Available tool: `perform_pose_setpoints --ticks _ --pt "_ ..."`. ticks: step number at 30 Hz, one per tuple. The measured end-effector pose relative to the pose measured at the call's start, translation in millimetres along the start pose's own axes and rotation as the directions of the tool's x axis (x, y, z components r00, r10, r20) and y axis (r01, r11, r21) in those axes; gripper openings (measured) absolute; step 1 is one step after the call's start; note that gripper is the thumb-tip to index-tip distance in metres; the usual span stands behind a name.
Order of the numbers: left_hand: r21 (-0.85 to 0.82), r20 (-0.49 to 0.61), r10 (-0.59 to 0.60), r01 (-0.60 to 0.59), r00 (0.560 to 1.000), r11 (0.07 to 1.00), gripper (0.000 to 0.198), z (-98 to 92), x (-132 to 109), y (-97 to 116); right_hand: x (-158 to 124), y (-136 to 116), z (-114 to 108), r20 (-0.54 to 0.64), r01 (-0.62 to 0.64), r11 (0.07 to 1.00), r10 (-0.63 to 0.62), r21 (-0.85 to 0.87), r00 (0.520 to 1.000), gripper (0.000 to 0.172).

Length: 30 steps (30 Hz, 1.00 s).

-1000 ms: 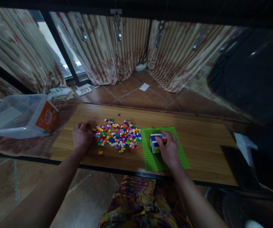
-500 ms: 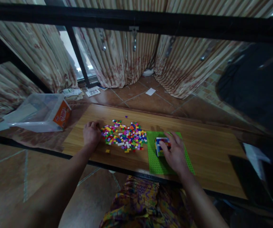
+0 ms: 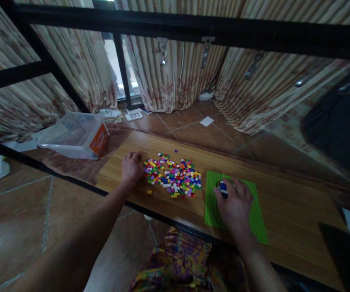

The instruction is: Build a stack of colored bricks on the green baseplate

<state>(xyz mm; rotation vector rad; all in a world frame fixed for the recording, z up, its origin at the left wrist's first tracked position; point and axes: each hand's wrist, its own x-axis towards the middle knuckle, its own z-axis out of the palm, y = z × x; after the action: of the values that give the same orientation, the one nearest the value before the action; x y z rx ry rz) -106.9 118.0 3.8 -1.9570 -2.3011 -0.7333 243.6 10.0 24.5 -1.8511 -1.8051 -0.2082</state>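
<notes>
My right hand [image 3: 234,198] is closed around a small block built of toy bricks [image 3: 223,189], with blue and white parts showing between thumb and fingers. It is over the green studded baseplate [image 3: 214,211]; whether the block touches the plate is hidden by the hand. At the left edge of a spread pile of small coloured toy bricks [image 3: 175,176] rests my left hand [image 3: 132,167], its fingers curled inward. Anything inside those fingers is out of sight.
Both the pile and the plate lie on a long wooden table [image 3: 287,207]. A clear plastic bin [image 3: 74,136] with an orange label stands to the left. One yellow brick [image 3: 149,192] lies near the front edge. A black metal frame [image 3: 175,22] crosses above, before striped curtains [image 3: 175,77].
The view has swung left. My right hand has closed around the brick block and turned it, so less of it shows. The baseplate now sits slightly apart from the pile. My left hand stays beside the pile.
</notes>
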Motion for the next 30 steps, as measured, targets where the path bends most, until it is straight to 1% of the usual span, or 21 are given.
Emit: perform_pose_setpoints --ticks 2,5,7,9,14,18,21,24,30 --pt "-0.002 0.001 -0.004 0.004 1.000 1.000 0.030 0.1 -0.1 0.2 -2.0 -21.2 0.4 -0.014 0.057 0.995 -0.056 0.076 0.998 0.035" --pt "0.000 0.004 -0.003 0.003 1.000 1.000 0.030 0.0 -0.3 0.4 -5.4 -54.2 7.3 0.050 0.133 0.962 -0.149 0.237 0.988 0.027" --pt "-0.001 0.002 -0.005 0.005 1.000 1.000 0.030 0.0 -0.4 0.3 -6.3 -70.1 14.3 0.097 0.128 0.954 -0.159 0.270 0.983 0.026" --pt "-0.002 0.002 -0.003 0.003 1.000 1.000 0.031 0.4 -0.5 -0.2 -5.2 -78.7 21.1 0.132 0.107 0.960 -0.145 0.259 0.981 0.025" --pt "-0.005 -0.001 0.006 -0.006 1.000 1.000 0.032 2.1 -0.3 -1.6 3.0 -78.9 32.7 0.155 0.080 0.981 -0.108 0.174 0.982 0.028" --pt "-0.011 0.006 0.002 -0.002 1.000 1.000 0.032 0.8 -0.5 -1.1 6.1 -76.1 39.4 0.160 0.105 0.986 -0.126 0.133 0.979 0.027" --pt "-0.016 0.010 -0.003 0.003 1.000 1.000 0.032 -1.1 -0.9 -0.2 5.1 -76.0 42.0 0.140 0.114 0.981 -0.137 0.159 0.981 0.022" --pt "-0.014 0.009 -0.002 0.002 1.000 1.000 0.032 -2.0 -1.0 0.1 3.9 -77.2 41.8 0.127 0.097 0.974 -0.124 0.203 0.984 0.018" --pt "0.002 0.007 0.020 -0.020 1.000 1.000 0.033 -1.4 -0.4 -3.2 1.7 -82.5 33.5 0.135 0.036 0.944 -0.085 0.329 0.987 0.014"
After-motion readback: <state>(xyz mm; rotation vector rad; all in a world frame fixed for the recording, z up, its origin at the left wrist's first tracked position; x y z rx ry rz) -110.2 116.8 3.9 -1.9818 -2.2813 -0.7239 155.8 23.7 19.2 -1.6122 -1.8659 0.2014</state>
